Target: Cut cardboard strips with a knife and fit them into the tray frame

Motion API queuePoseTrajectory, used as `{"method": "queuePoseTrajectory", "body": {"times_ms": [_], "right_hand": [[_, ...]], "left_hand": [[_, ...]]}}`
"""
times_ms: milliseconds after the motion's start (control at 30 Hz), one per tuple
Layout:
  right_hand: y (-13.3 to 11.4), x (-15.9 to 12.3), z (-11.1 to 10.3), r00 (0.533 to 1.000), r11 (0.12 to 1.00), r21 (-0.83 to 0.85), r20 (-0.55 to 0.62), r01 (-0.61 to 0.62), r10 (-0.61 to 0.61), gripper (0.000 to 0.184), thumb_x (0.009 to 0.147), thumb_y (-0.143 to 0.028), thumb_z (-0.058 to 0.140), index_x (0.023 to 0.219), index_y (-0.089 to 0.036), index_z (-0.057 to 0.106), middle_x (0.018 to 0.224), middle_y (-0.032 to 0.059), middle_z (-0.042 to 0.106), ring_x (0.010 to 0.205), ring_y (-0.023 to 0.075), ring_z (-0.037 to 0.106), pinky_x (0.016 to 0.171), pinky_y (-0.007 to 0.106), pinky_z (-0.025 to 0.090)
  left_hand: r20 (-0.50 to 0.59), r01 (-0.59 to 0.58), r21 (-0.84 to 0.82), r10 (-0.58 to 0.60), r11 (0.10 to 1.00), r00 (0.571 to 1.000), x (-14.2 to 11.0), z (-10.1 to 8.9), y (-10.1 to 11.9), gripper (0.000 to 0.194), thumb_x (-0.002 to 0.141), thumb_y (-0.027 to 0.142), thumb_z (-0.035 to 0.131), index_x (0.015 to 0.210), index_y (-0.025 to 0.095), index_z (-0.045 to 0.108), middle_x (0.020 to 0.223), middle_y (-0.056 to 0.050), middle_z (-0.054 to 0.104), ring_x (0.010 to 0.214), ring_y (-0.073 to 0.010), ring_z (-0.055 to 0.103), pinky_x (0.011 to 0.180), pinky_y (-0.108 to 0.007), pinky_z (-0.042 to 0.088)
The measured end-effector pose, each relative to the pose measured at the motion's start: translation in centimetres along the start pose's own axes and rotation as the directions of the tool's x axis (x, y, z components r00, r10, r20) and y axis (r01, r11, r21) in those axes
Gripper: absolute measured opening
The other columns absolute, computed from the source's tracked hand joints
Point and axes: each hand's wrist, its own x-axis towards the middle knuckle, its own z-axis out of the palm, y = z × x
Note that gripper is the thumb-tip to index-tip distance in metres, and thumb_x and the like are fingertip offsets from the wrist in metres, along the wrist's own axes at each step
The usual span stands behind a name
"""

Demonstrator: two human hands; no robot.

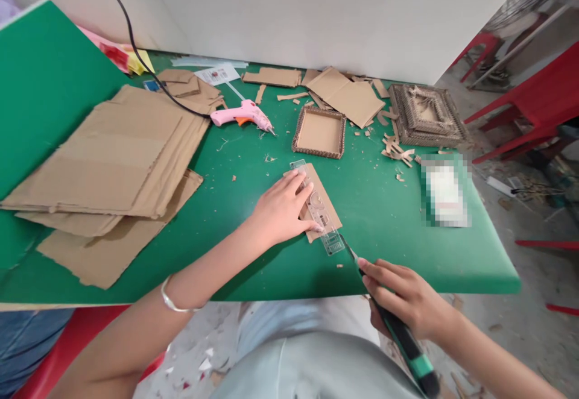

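My left hand (287,206) lies with its fingers spread on a clear plastic ruler (333,242), pressing it onto a small piece of cardboard (326,197). Part of the ruler is hidden under the fingers. In my right hand (404,296) is a craft knife (398,329) with a long black and green handle. Its thin tip touches or nearly touches the ruler's edge, by the near corner of the cardboard. Just beyond the ruler sits a shallow square cardboard tray (319,132) with corrugated walls.
A pink glue gun (242,113) with a black cord lies behind my left hand. Cardboard sheets (104,152) are stacked at left. At the back right are a stepped cardboard piece (427,113), loose cardboard (348,94) and scraps (398,149). A blurred white item (446,191) lies at right.
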Motion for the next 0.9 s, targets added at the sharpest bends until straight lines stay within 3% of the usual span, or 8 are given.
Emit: {"method": "queuePoseTrajectory", "body": {"times_ms": [100,200,300,400,533,667,733,900], "right_hand": [[1.4,0.9,-2.4,1.0,1.0,0.001,0.012,-0.028,0.028,0.033,0.076,-0.011,0.05,0.109,-0.015,0.052,0.113,0.0162,0.064,0.087,0.0183,0.064,0.074,0.032,0.056],[4.5,2.6,-4.0,1.0,0.971,-0.237,-0.015,-0.005,0.002,0.035,0.081,-0.013,0.055,0.116,-0.013,0.051,0.123,0.0187,0.06,0.092,0.0221,0.061,0.076,0.037,0.055],[8.7,4.4,-3.7,0.988,0.854,-0.515,0.151,0.07,0.01,0.026,0.087,-0.009,0.047,0.11,-0.014,0.057,0.127,0.0161,0.059,0.089,0.0238,0.059,0.068,0.038,0.055],[12.4,5.9,-2.4,0.958,0.785,-0.608,0.278,0.116,0.074,0.031,0.087,-0.005,0.041,0.109,-0.013,0.06,0.131,0.015,0.057,0.091,0.0242,0.059,0.064,0.036,0.056],[13.6,7.7,-1.3,0.965,0.861,-0.508,0.219,-0.012,0.142,0.041,0.081,0.002,0.042,0.116,-0.013,0.06,0.137,0.0163,0.051,0.118,0.0307,0.051,0.084,0.046,0.054],[11.0,10.0,0.0,0.955,0.954,-0.047,-0.013,-0.297,0.297,0.048,0.079,0.001,0.041,0.119,-0.018,0.06,0.124,0.0116,0.061,0.118,0.0249,0.053,0.098,0.048,0.047],[9.9,11.2,0.9,0.871,0.83,0.275,0.062,-0.485,0.488,0.05,0.078,-0.004,0.045,0.124,-0.019,0.056,0.117,0.0107,0.064,0.109,0.0211,0.059,0.092,0.042,0.052],[9.8,13.6,1.8,0.586,0.188,0.658,0.458,-0.729,0.669,0.059,0.073,-0.017,0.059,0.13,-0.019,0.048,0.135,0.0158,0.05,0.105,0.0199,0.061,0.073,0.032,0.058]], "left_hand": [[0.02,-0.013,-0.003,0.013,1.0,1.0,-0.2,0.0,-0.1,0.086,0.073,0.061,0.066,0.136,0.008,0.044,0.151,-0.02,0.03,0.142,-0.0341,0.021,0.114,-0.047,0.028],[0.037,-0.002,-0.032,0.004,0.999,0.999,-0.2,-0.2,-0.3,0.076,0.076,0.062,0.062,0.129,0.009,0.049,0.154,-0.019,0.023,0.144,-0.0342,0.015,0.11,-0.047,0.035],[0.036,0.046,-0.032,-0.045,0.998,0.998,-0.3,-0.5,-0.5,0.068,0.074,0.063,0.063,0.117,0.011,0.054,0.156,-0.017,0.019,0.144,-0.0355,0.01,0.102,-0.047,0.045],[0.028,0.099,-0.003,-0.098,0.995,0.995,-0.8,-0.8,-0.9,0.072,0.073,0.061,0.066,0.124,0.013,0.05,0.155,-0.017,0.022,0.144,-0.0365,0.012,0.101,-0.048,0.046],[0.021,0.049,-0.016,-0.048,0.999,0.999,-1.7,-0.8,-1.7,0.08,0.075,0.055,0.069,0.143,0.027,0.036,0.157,-0.014,0.016,0.142,-0.0399,0.015,0.108,-0.056,0.034],[0.025,-0.021,-0.04,0.022,0.999,0.999,-1.9,-0.4,-2.1,0.074,0.073,0.058,0.069,0.139,0.036,0.042,0.159,-0.008,0.012,0.143,-0.0408,0.01,0.112,-0.059,0.024],[0.016,-0.012,-0.043,0.013,0.999,1.0,-1.9,-0.2,-2.2,0.076,0.072,0.059,0.07,0.138,0.033,0.044,0.158,-0.009,0.013,0.143,-0.04,0.01,0.112,-0.058,0.024],[0.008,-0.022,-0.044,0.023,0.999,1.0,-1.9,-0.2,-2.1,0.077,0.07,0.058,0.072,0.136,0.026,0.048,0.157,-0.014,0.014,0.143,-0.0393,0.011,0.114,-0.056,0.023]]}}
